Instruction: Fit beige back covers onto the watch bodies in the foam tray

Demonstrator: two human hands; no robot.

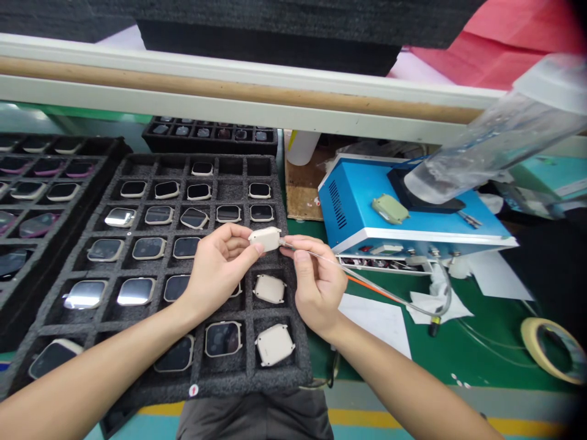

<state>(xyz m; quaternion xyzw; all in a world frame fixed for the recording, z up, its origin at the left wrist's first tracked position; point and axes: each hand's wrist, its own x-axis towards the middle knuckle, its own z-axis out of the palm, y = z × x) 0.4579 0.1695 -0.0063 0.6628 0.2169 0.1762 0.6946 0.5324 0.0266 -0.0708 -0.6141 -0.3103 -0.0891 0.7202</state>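
My left hand [217, 266] is closed on a beige watch case [266, 239], its plain back turned up, above the foam tray [287, 374]. Pinched in my right hand [318, 284] is a thin clear tube [373, 285], whose tip meets the right side of the case. My fingers partly cover that tip. Below the held case, two more beige watch cases [269, 288] lie back up in the right-hand column. Watches with dark screens [223, 338] fill most other compartments, some hidden under my left arm.
To the right stands a blue box [353, 201] carrying a green watch case [389, 209] and a tilted clear cylinder [486, 146]. A tape roll [532, 348] lies at the far right. Another foam tray [103, 165] is on the left. A shelf edge [257, 113] crosses above.
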